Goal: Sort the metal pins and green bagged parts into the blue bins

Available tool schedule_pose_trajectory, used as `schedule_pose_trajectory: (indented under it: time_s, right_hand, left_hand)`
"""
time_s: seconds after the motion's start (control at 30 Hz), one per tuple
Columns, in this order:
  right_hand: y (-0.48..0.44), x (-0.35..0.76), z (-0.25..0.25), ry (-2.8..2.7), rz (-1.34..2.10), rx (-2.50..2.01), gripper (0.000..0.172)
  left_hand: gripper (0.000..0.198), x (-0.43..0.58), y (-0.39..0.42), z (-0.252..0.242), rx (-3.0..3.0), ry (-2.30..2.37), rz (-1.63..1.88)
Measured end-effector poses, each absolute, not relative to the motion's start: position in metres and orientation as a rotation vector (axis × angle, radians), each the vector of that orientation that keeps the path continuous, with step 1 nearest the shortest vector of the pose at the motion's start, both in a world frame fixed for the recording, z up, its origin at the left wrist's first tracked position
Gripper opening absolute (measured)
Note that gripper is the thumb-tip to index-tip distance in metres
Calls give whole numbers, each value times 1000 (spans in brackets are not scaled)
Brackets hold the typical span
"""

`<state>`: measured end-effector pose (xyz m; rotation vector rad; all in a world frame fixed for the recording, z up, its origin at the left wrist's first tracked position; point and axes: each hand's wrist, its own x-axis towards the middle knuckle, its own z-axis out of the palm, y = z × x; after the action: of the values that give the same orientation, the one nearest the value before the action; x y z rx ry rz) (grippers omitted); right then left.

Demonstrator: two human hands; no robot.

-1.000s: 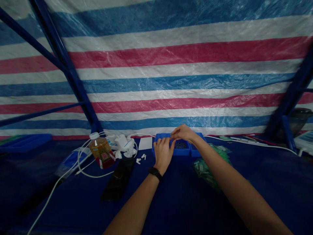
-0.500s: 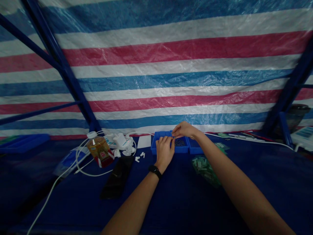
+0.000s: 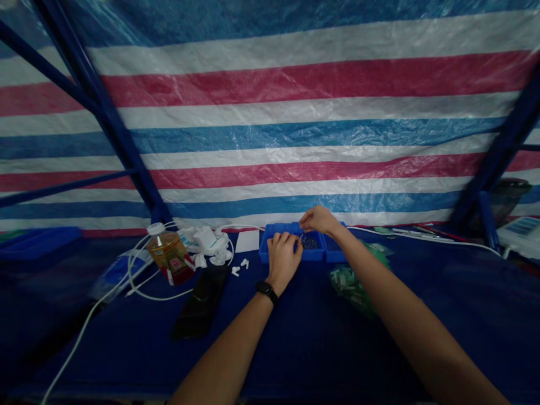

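Observation:
Over the blue divided bin (image 3: pixel 314 256), my left hand (image 3: pixel 284 256) is closed, fingers curled down and a dark band on the wrist. Whatever its fingertips pinch is too small to make out. Just right of it and a little higher, my right hand (image 3: pixel 318 219) holds thumb and fingers pressed together above the bin's back part. A tiny thing may be between them, but I cannot name it. Thin dark metal pieces (image 3: pixel 309 243) lie in the bin compartment below the hands. The left compartment is partly hidden by my left hand.
Right of the bin stands another blue bin (image 3: pixel 335 256), with a green bag of small parts (image 3: pixel 354 287) before it. Leftward are white earbuds (image 3: pixel 240 267), a black phone-like slab (image 3: pixel 201 304), a drink bottle (image 3: pixel 171 256) and a looping white cable (image 3: pixel 88 320). Striped sheeting hangs behind.
My right hand has drawn slightly up and away from my left fingertips, leaving a small gap. My left hand stays at the bin. The view has shifted slightly.

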<state>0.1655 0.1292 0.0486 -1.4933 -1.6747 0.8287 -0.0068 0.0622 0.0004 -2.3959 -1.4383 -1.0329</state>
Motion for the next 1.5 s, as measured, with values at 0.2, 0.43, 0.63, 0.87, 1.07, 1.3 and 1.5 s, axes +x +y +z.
schedule_pose_trajectory:
  time_s: [0.2,0.43,0.63,0.87,1.07,1.3,1.5]
  right_hand:
    - [134,166,42,-1769,662,-1610,10]
    - [128,167,47,-1904,446,-1712,17]
    - [126,164,46,-2097,300,-1766,20]
    - [122,148,36,-2416,295,-1661,42]
    - [116,134,32,-2483,238,-1780,35]
    - [106,138,57,-2601,351,-1715,34]
    - [72,140,71,-2655,352,-1710,33]
  left_hand:
    - [24,-10,64,2,-2363,-1393,-1043]
    - [28,-13,64,7,-2345,-1348,-1023]
    - [31,-14,64,6,-2367,-1332,-1012]
    - [26,-24,64,16,-2365,-1411,-947]
    - [35,-50,62,26,-2572,-1310,-725]
    - [56,-58,72,15,-2669,-1341,-558]
    - [52,-60,67,21,-2658,-1370,-589]
